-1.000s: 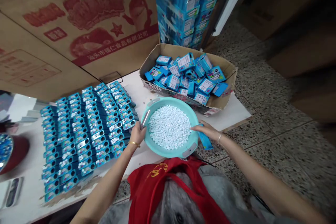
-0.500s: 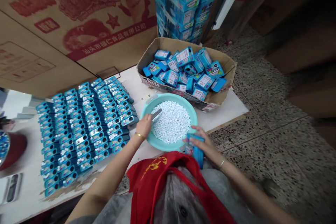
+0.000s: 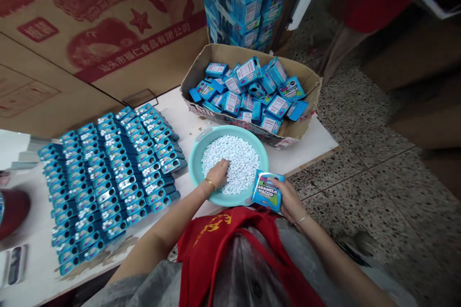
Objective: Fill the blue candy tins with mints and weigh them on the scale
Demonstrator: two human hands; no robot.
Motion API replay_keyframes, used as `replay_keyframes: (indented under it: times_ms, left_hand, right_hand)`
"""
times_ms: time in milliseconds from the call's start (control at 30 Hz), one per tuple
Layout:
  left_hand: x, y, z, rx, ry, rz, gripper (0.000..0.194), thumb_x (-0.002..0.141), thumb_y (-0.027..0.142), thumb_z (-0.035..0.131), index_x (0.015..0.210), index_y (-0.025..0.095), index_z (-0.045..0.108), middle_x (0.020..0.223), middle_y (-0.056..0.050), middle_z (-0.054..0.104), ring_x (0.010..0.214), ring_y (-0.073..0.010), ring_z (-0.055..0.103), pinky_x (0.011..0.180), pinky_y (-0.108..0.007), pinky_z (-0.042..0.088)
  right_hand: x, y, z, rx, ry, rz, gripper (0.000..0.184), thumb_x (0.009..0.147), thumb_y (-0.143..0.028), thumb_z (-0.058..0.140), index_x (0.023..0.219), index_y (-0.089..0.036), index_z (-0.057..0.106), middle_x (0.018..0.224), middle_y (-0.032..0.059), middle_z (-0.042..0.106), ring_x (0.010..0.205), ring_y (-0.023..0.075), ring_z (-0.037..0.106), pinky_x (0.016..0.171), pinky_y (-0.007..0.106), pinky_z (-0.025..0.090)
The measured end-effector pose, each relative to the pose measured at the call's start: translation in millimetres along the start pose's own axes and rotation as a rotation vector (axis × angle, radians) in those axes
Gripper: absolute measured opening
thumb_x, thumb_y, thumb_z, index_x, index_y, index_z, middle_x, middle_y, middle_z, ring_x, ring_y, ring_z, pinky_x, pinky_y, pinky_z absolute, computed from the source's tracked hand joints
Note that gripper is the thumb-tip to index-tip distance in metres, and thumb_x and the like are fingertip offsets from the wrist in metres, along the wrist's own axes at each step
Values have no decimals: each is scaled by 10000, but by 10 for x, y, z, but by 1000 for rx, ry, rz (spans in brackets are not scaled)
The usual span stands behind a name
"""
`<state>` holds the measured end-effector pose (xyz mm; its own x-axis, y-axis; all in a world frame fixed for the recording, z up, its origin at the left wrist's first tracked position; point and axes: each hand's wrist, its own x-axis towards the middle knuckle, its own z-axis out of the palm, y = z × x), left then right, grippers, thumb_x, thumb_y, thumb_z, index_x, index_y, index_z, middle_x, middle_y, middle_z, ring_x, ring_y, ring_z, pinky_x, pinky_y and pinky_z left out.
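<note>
My left hand (image 3: 218,174) is closed and dips into small white candies (image 3: 239,158) in a light turquoise basin (image 3: 264,153). The thin grey tool it held a moment ago is now hidden by the fingers and candies. At the basin's near right rim, my right hand (image 3: 291,201) grips a blue candy box (image 3: 266,191) with its printed front facing up. The thumb lies over the box's right side, and the fingers beneath are mostly hidden.
Left of the basin stand rows of blue boxes (image 3: 126,182), many with white candies at round holes. Behind it, an open carton (image 3: 306,122) holds jumbled boxes. Wrapped box stacks (image 3: 248,9) and large cartons (image 3: 108,24) rise at the back. A person's red clothing (image 3: 374,0) shows upper right.
My left hand has moved right and down into the candies, and its grey tool has gone from sight. My right hand has turned the box so its front faces up.
</note>
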<state>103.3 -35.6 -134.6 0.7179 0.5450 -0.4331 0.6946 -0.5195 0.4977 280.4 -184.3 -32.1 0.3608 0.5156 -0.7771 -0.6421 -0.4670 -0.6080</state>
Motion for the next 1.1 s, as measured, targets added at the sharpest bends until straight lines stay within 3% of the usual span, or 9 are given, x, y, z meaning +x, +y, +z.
replay_keyframes:
  times_ms: [100, 233, 333, 467, 600, 700, 900, 1000, 1100]
  left_hand:
    - [58, -28, -10, -81, 19, 20, 496, 775, 83, 464, 1259, 190, 461, 1196, -98, 542, 1081, -220, 531, 953, -335, 428]
    - [27, -68, -165, -169, 43, 51, 415, 800, 147, 473, 1213, 182, 493, 1124, -78, 584, 1013, -194, 556, 932, -325, 437]
    - [-126, -70, -418, -208, 52, 91, 357, 844, 261, 489, 1186, 164, 506, 1069, -81, 597, 927, -181, 568, 874, -306, 456]
    - [-399, 13, -906, -242, 51, 175, 349, 872, 320, 474, 1181, 165, 518, 1059, -86, 598, 916, -179, 560, 862, -295, 446]
    - [-576, 207, -1365, -204, -15, 188, 339, 882, 328, 470, 1186, 187, 521, 1091, -89, 591, 949, -192, 555, 874, -307, 436]
    - [-593, 380, -1562, -100, -74, 246, 304, 870, 267, 485, 1162, 194, 533, 1065, -77, 596, 945, -193, 565, 864, -304, 439]
    - [-527, 803, -1718, 267, -166, 169, 365, 822, 139, 533, 1182, 196, 531, 1054, -86, 599, 900, -227, 625, 755, -308, 477]
    - [-551, 1084, -1781, 481, -162, 146, 434, 867, 117, 442, 1297, 176, 428, 1068, -120, 598, 834, -235, 651, 676, -325, 490]
    - [-601, 1286, -1825, 603, -183, 187, 332, 904, 96, 335, 1192, 129, 496, 971, -121, 613, 791, -248, 659, 623, -338, 490]
  right_hand:
    - [11, -23, -10, -51, -59, -132, 421, 647, -457, 734, 985, -250, 590, 952, 19, 724, 896, 244, 673, 808, 415, 548]
    - [85, -93, -81, -261, -56, -428, 450, 681, -457, 733, 1044, -243, 577, 1030, 35, 680, 964, 216, 616, 907, 387, 488]
    - [172, -152, -112, -430, -25, -598, 437, 735, -448, 688, 1094, -237, 557, 1043, 46, 651, 970, 216, 597, 917, 371, 467]
    - [298, -220, -33, -688, -30, -824, 354, 812, -402, 607, 1118, -231, 561, 1074, 79, 602, 1045, 247, 563, 960, 406, 431]
    - [420, -215, 136, -833, -129, -960, 345, 845, -323, 549, 1177, -228, 536, 1116, 110, 571, 1090, 266, 541, 973, 435, 430]
    - [466, -156, 250, -886, -199, -1037, 359, 850, -242, 512, 1209, -219, 522, 1158, 121, 555, 1127, 264, 526, 1004, 440, 420]
    - [481, -24, 328, -969, -209, -1121, 434, 836, -150, 470, 1261, -230, 490, 1194, 121, 545, 1168, 272, 501, 1026, 476, 413]
    - [512, 26, 327, -972, -202, -1169, 448, 831, -145, 476, 1272, -227, 480, 1181, 121, 555, 1147, 279, 513, 1007, 498, 430]
    - [546, 59, 322, -959, -204, -1201, 446, 829, -143, 485, 1269, -216, 483, 1174, 128, 560, 1128, 281, 523, 990, 498, 448]
